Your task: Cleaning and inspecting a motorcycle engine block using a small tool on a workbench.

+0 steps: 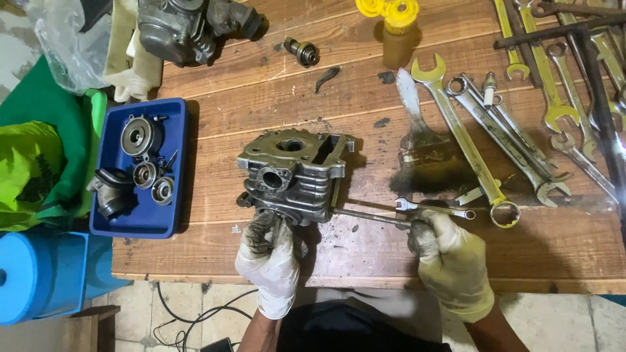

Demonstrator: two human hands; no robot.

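A grey metal cylinder head (297, 175) with cooling fins sits in the middle of the wooden table (215, 248). My left hand (268, 255), in a dirty white glove, grips its near lower edge. My right hand (450, 257), also gloved, holds the end of a thin metal rod (368, 216) whose other end meets the right side of the cylinder head. A small spanner (433, 208) lies just beyond the rod, close to my right fingers.
A blue tray (176, 163) of round engine parts sits at left. A dirty paintbrush (417, 140), several long spanners (466, 140), a yellow-capped bottle (398, 32) and another engine part (186, 26) lie farther back. Green cloth (39, 156) and a blue roll (32, 277) are off the table's left.
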